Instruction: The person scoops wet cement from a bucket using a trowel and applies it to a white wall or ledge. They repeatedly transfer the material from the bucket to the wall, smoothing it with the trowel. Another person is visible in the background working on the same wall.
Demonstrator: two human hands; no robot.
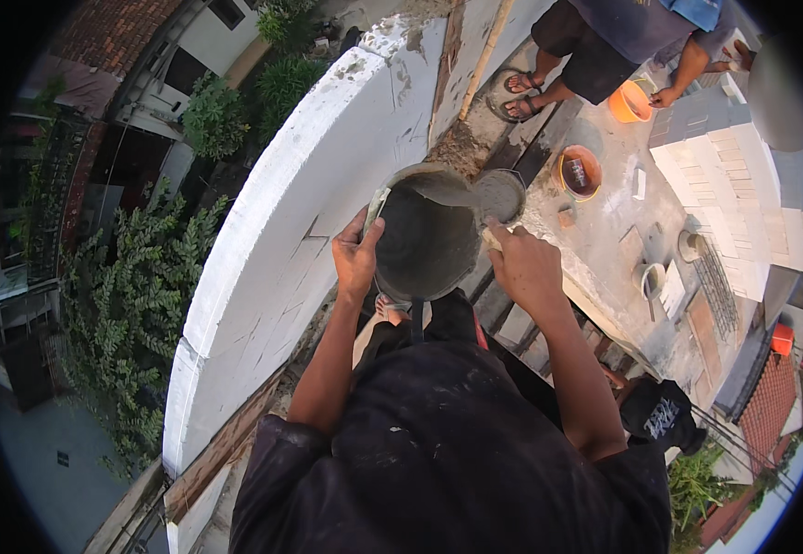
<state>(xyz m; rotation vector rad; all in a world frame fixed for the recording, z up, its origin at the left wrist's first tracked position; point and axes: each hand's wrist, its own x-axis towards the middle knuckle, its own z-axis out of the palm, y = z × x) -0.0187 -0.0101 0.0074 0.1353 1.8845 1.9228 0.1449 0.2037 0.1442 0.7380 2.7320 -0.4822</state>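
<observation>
A mortar-smeared bucket (427, 245) is in front of me, its mouth facing up toward me and its inside coated grey. My left hand (357, 257) grips its left rim, thumb and fingers closed around the edge. At the bucket's right side, my right hand (523, 270) is closed on the pale handle of a trowel. The trowel's grey blade (448, 192) appears to reach over the bucket's far rim. Just beyond, a smaller round container (500, 196) holds wet grey mortar.
A white block wall (277, 222) curves along my left, with a drop to plants and houses beyond. Dark planks lie underfoot. A co-worker in sandals (523, 97) stands ahead near orange buckets (581, 173). Stacked pale blocks (720, 166) stand right; another person's dark cap (662, 413) shows lower right.
</observation>
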